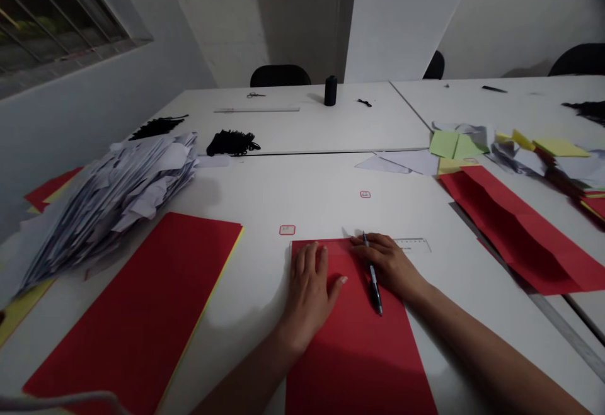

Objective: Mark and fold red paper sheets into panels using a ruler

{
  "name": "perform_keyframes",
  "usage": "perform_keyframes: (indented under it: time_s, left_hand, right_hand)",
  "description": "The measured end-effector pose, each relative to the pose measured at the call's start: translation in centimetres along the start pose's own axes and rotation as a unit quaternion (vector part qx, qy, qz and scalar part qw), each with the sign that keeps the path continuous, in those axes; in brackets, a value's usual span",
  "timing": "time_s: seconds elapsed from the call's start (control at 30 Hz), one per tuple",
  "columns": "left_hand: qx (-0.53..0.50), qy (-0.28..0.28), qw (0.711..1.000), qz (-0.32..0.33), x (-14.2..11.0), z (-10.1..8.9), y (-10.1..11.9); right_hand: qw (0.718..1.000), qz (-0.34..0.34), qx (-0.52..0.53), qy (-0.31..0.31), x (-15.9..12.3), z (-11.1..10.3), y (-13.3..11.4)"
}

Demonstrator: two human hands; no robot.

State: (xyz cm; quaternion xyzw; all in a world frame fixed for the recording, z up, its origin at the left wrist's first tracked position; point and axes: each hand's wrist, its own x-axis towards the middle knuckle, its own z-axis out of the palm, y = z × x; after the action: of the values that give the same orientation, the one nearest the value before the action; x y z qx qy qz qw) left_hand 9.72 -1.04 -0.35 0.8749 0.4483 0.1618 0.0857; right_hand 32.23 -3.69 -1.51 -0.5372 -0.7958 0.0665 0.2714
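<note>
A long red sheet of paper (350, 352) lies on the table in front of me. My left hand (309, 292) rests flat on its upper left part, fingers stretched forward and thumb out to the side. A clear ruler (411, 245) crosses the top of the sheet and sticks out past its right edge. Over the sheet's upper right corner, my right hand (385, 261) presses near the ruler with a dark pen (374, 286) caught in its fingers. The pen points down toward me. The fingertips of my right hand are partly hidden.
Left are a stack of red and yellow sheets (155, 301) and a big heap of white paper (123, 188). Folded red paper (524, 232) lies right. Farther back are black cords (231, 142), a black thread spool (330, 91), scissors (256, 95) and a long white strip (258, 110).
</note>
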Motion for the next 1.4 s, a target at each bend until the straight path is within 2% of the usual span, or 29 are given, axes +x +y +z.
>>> perform_keyframes:
  time_s: [0.9,1.4]
  left_hand:
    - [-0.008,0.009,1.0,0.011,0.23,0.28,-0.27]
    - [0.003,0.018,1.0,0.023,0.4,0.28,-0.47]
  right_hand:
    - [1.0,0.011,-0.008,-0.008,0.19,0.02,0.12]
    - [0.999,0.015,0.005,0.028,0.41,0.12,0.04]
